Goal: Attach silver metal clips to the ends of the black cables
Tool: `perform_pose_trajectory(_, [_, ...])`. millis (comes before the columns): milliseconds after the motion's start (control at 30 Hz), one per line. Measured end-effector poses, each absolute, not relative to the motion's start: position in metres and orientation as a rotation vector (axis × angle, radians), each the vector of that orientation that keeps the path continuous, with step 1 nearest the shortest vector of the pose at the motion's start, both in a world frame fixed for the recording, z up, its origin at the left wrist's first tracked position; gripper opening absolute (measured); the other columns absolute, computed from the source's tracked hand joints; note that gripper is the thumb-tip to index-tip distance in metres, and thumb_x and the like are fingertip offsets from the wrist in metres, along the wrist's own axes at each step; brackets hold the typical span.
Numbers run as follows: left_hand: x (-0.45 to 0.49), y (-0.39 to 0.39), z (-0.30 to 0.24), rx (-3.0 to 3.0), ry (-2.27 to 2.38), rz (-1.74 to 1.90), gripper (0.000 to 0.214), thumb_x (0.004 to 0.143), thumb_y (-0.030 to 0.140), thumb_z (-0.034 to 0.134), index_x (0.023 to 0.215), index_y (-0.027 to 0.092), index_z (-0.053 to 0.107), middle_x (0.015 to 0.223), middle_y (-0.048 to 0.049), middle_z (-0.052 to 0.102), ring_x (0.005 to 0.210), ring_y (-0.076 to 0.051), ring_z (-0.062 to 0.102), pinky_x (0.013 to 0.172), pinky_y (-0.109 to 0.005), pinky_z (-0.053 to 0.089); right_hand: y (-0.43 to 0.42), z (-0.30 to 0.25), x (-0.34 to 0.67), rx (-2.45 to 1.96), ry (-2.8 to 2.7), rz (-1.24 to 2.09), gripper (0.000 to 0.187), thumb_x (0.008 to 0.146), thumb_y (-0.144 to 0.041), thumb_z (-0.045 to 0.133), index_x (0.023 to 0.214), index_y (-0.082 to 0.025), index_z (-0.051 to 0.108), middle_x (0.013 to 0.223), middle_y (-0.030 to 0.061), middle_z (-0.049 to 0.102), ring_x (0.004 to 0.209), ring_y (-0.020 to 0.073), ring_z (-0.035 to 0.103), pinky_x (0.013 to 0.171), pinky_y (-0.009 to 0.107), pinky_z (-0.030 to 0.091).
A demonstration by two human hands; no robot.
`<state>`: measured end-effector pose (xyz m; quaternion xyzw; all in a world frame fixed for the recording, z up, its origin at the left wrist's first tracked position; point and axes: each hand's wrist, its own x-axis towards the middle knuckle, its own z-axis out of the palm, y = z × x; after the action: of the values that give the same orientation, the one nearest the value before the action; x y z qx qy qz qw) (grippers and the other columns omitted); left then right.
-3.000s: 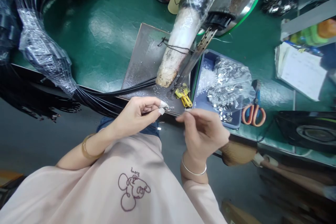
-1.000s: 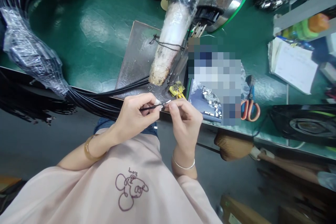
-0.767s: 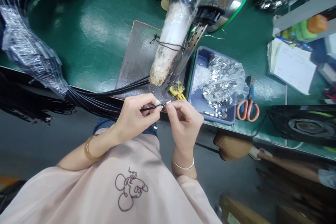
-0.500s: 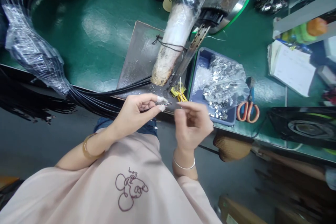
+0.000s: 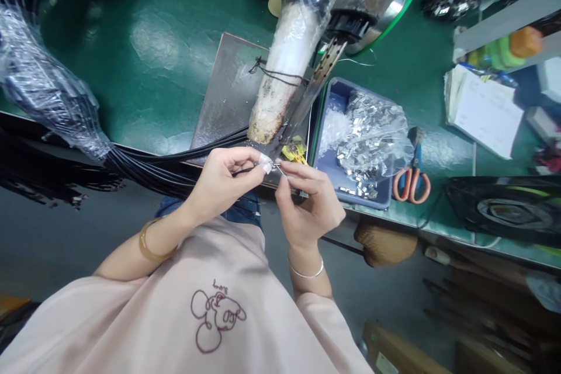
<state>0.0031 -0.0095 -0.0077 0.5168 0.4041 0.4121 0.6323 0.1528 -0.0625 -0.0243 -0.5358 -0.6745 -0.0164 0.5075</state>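
Note:
My left hand (image 5: 223, 178) pinches the end of a thin black cable (image 5: 243, 170) just below the edge of a dark metal plate (image 5: 228, 99). My right hand (image 5: 307, 201) meets it from the right, fingertips pinched on a small silver metal piece at the cable's tip. The cable belongs to a bundle of black cables (image 5: 144, 160) that runs left over the bench edge, partly wrapped in clear plastic (image 5: 39, 93). A blue tray (image 5: 326, 160) with a bag of small metal clips (image 5: 368, 134) sits right of my hands.
A plastic-wrapped machine head (image 5: 289, 64) hangs over the plate, with yellow parts (image 5: 294, 152) at its foot. Orange-handled scissors (image 5: 412, 178) lie right of the tray. Papers (image 5: 482, 108), a bottle (image 5: 504, 49) and a black fan-like device (image 5: 504, 210) crowd the right of the green bench (image 5: 144, 47).
Half a second ago my right hand was a little off to the right; it has come back to the cable tip held by my left hand. The left hand has hardly moved.

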Motion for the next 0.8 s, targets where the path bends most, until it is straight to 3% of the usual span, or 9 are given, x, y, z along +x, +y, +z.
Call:
perform_pose_trajectory(233, [0.004,-0.007,-0.006,1.221,1.000,0.970,0.013,0.078,0.024,0.069,0.072,0.013,0.074,0.055,0.0021,0.056,0.050,-0.007,0.043,0.047,-0.019,0.035,-0.058,-0.022,0.151,-1.295,-1.613,-0.013,0.018,0.089,-0.009,0.070,0.092,-0.025,0.062,0.096,0.0016,0.080,0.088,0.0176,0.078,0.077,0.033,0.063])
perform_pose_trajectory(567, [0.003,-0.004,-0.001,1.128,0.942,0.947,0.008,0.074,0.020,0.074,0.069,0.013,0.073,0.053,0.0041,0.053,0.049,-0.005,0.039,0.046,-0.017,0.033,-0.059,-0.015,0.152,-1.270,-1.690,-0.074,0.021,0.085,-0.006,0.072,0.086,-0.024,0.061,0.097,0.0031,0.081,0.085,0.0165,0.079,0.077,0.030,0.064])
perform_pose_trajectory(800, [0.002,-0.005,0.002,1.119,0.882,0.890,0.009,0.075,0.016,0.069,0.068,0.013,0.068,0.051,0.0072,0.044,0.047,-0.004,0.031,0.043,-0.016,0.024,-0.067,-0.018,0.157,-1.264,-1.728,-0.022,0.020,0.087,-0.008,0.071,0.088,-0.024,0.060,0.096,0.0035,0.081,0.084,0.0163,0.079,0.074,0.028,0.064])
